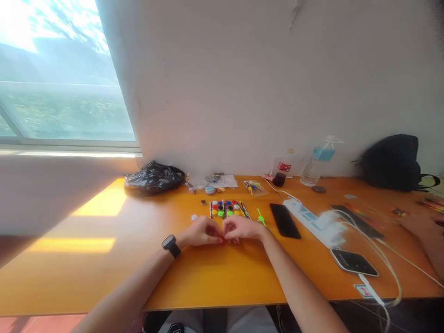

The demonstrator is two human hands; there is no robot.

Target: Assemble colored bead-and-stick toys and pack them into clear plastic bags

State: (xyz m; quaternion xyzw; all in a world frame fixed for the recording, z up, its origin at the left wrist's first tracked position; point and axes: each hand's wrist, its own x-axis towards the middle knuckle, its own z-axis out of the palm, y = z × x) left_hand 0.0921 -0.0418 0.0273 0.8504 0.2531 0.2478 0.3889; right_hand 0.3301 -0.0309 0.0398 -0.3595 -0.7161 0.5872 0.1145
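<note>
My left hand (202,232), a watch on its wrist, meets my right hand (242,228) low over the wooden table (208,282). The fingertips of both hands pinch a small red piece (222,240), mostly covered by the fingers, so its kind is unclear. Just beyond the knuckles, several round coloured caps (236,207) sit in rows between thin coloured sticks (244,209). A bright green strip with a round middle (261,218) lies to the right of my right hand. Left of the rows is a small white round piece (194,217).
On the right lie a black phone (285,221), a white power strip (312,223) with cables, and a power bank (354,262). Bottles (310,173), a black plastic bag (154,178) and a black backpack (391,163) line the wall. Another person's hand (421,229) shows at far right.
</note>
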